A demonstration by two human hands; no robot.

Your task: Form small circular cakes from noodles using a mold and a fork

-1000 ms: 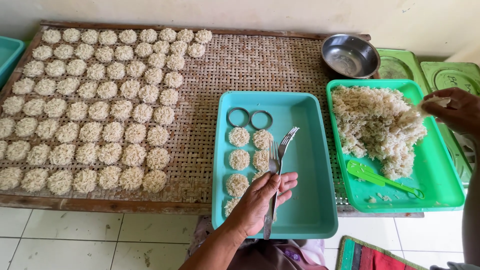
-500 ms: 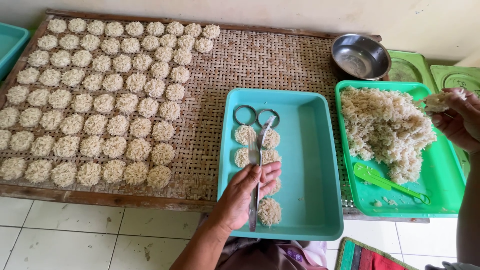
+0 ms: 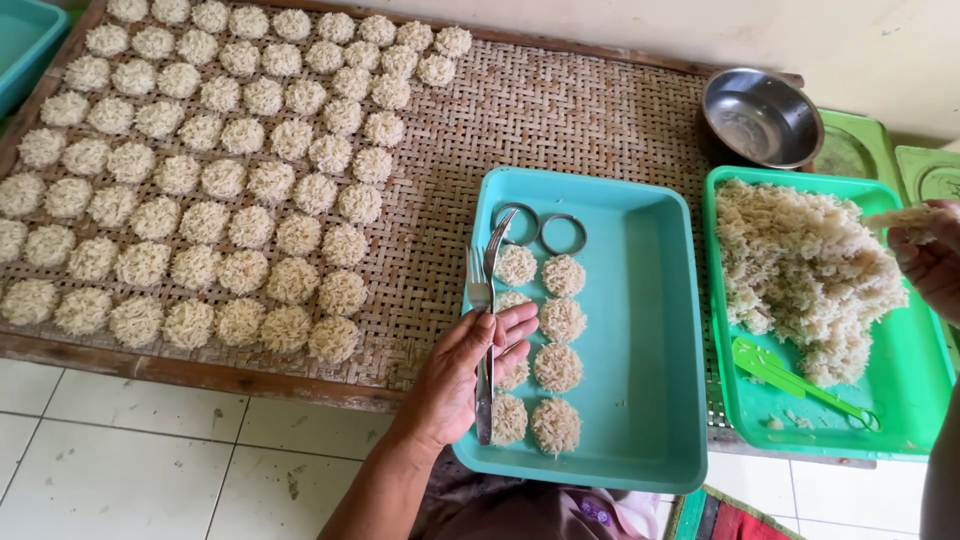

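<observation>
Two forks (image 3: 483, 300) lay under the left hand (image 3: 470, 375), fingers flat and together on their handles, over the teal tray (image 3: 640, 300). The tray held eight rice rounds (image 3: 558, 367) and two metal rings (image 3: 563, 234). The right hand (image 3: 930, 265) pinched rice above the green tray (image 3: 900, 400).

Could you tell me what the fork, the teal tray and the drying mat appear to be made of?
The fork under the left hand looks like polished metal: grey and shiny. The teal tray seems to be moulded plastic, smooth with rounded corners. The drying mat looks like woven bamboo or cane strips in a wooden frame.
</observation>
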